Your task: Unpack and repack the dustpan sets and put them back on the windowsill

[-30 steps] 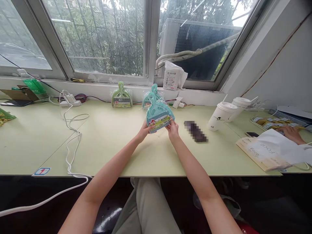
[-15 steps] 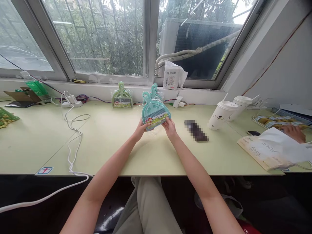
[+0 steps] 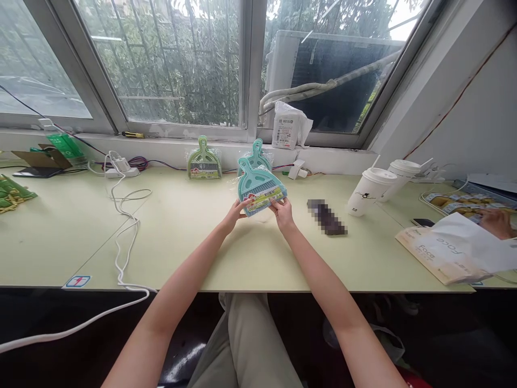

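Note:
Between my two hands is a mint-green dustpan and brush set [image 3: 259, 183] in clear plastic wrap, held a little above the table and tilted, its handle pointing up and slightly left. My left hand [image 3: 235, 214] grips its lower left corner, the thumb over the printed label. On the lower right edge my right hand [image 3: 281, 212] is closed, thumb in front. Right behind stands another mint-green dustpan set [image 3: 257, 150], partly hidden, leaning at the wall. To its left a wrapped olive-green dustpan set [image 3: 204, 160] leans there too.
A white cable [image 3: 131, 231] and a power strip [image 3: 121, 171] lie left on the table [image 3: 181, 253]. On the right are a pixelated dark item [image 3: 327, 217], two white cups [image 3: 370, 191], a paper bag [image 3: 448, 250] and another person's hand [image 3: 498, 222]. A white package [image 3: 287, 126] stands on the sill.
The held dustpan set has tipped further back, its top now lower and slightly right. Both hands keep their grip. The other person's hand has shifted slightly right.

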`<control>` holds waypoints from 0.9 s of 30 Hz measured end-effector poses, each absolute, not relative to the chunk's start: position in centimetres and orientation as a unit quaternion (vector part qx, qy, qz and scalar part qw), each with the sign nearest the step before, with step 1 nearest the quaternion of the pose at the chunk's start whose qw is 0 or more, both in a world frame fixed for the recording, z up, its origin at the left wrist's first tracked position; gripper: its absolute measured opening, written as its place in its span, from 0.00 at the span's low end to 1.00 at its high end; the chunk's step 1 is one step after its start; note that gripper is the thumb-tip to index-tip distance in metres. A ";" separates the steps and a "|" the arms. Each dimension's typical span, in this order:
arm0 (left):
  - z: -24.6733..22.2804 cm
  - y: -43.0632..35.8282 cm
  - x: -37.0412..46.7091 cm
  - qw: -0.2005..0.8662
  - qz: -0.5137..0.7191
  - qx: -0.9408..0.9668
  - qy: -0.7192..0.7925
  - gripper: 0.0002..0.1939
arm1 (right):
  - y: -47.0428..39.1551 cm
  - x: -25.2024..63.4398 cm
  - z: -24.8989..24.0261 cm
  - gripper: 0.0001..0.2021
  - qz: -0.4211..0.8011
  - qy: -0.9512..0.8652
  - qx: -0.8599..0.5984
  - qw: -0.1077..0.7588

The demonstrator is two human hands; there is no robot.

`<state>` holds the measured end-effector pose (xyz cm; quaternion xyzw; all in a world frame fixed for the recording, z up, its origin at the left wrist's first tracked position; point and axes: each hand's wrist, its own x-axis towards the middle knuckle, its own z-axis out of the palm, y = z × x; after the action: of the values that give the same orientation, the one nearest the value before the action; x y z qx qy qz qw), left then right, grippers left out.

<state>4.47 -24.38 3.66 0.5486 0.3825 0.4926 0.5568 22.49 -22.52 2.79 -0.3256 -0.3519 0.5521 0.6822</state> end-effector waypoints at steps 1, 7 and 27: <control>3.4 -24.0 4.4 0.547 0.493 0.545 0.400 0.28 | -22.6 22.4 2.8 0.20 0.552 -0.349 -0.329 0.682; 2.8 -22.8 3.4 0.583 0.515 0.475 0.410 0.26 | -22.2 24.2 3.7 0.09 0.588 -0.417 -0.392 0.572; 3.2 -23.3 0.7 0.651 0.429 0.483 0.399 0.24 | -20.4 26.5 2.1 0.07 0.258 -0.632 -0.401 0.611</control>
<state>0.68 -23.29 3.20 0.4828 0.3995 0.4287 0.6508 26.47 -20.40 2.11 -0.4010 -0.6321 0.2584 0.6106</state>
